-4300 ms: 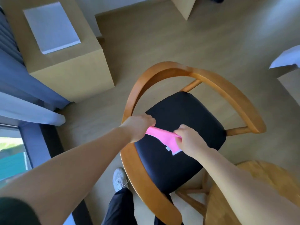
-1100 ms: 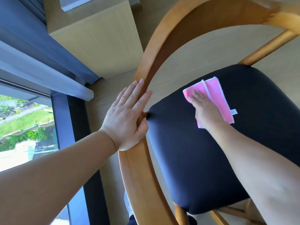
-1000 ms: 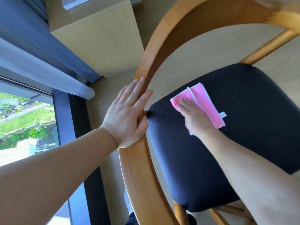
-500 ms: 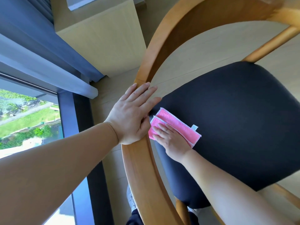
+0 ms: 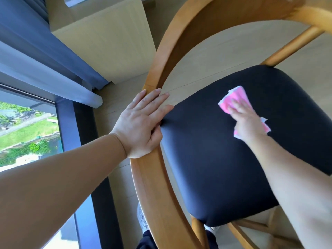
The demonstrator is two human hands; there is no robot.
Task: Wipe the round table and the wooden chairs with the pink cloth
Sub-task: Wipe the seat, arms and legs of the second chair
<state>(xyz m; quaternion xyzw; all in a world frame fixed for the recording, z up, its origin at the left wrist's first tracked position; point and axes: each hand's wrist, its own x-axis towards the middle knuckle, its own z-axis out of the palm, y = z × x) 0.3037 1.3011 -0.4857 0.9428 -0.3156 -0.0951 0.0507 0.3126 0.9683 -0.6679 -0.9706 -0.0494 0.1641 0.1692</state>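
Note:
A wooden chair with a curved armrest rail [image 5: 154, 186] and a black padded seat [image 5: 215, 168] fills the view from above. My left hand [image 5: 142, 123] lies flat on the rail at the seat's left edge, fingers straight. My right hand [image 5: 246, 121] presses the folded pink cloth [image 5: 233, 97] flat onto the far middle of the seat. Most of the cloth is under my palm; its pink far end and a white edge near my wrist show. The round table is out of view.
A pale wooden cabinet [image 5: 111, 38] stands on the floor beyond the chair at the upper left. A blue curtain [image 5: 45, 45] and a floor-length window [image 5: 27, 132] run along the left. My shoe [image 5: 142, 218] shows below the rail.
My right hand has slid the cloth from the seat's left edge, near my left thumb, rightward and away across the seat. My left hand stays on the rail.

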